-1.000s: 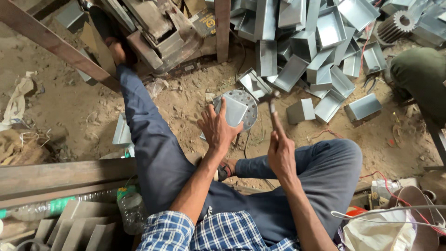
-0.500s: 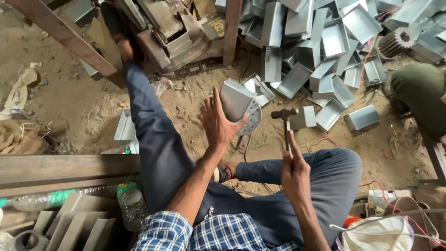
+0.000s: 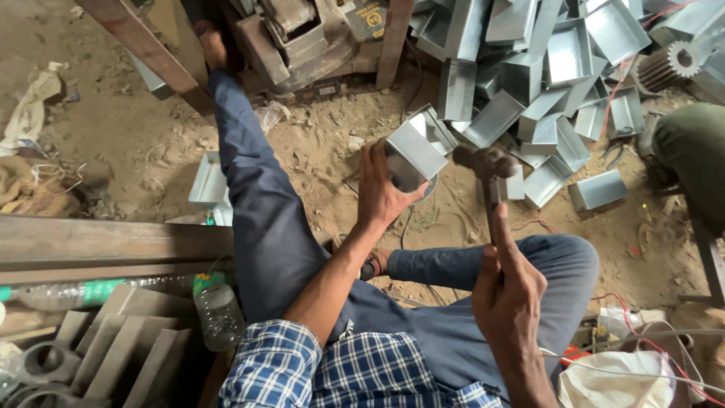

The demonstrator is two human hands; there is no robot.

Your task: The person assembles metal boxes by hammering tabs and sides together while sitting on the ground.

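My left hand [image 3: 380, 189] grips a folded sheet-metal box [image 3: 413, 153], held tilted above a round metal block on the sandy ground. My right hand [image 3: 507, 291] is closed around the wooden handle of a hammer [image 3: 487, 175], whose dark head is raised just to the right of the box. I sit on the ground in blue trousers, left leg stretched out, right knee bent.
A large pile of similar metal boxes [image 3: 544, 68] lies at the upper right. A wooden beam [image 3: 113, 245] and a plastic bottle [image 3: 219, 310] are at the left. Another person's green-clad leg [image 3: 691, 151] is at the right edge. Scrap metal parts [image 3: 294, 30] sit ahead.
My left hand has lifted the box off the round block and tilted it. My right hand has raised the hammer, its head now level with the box.
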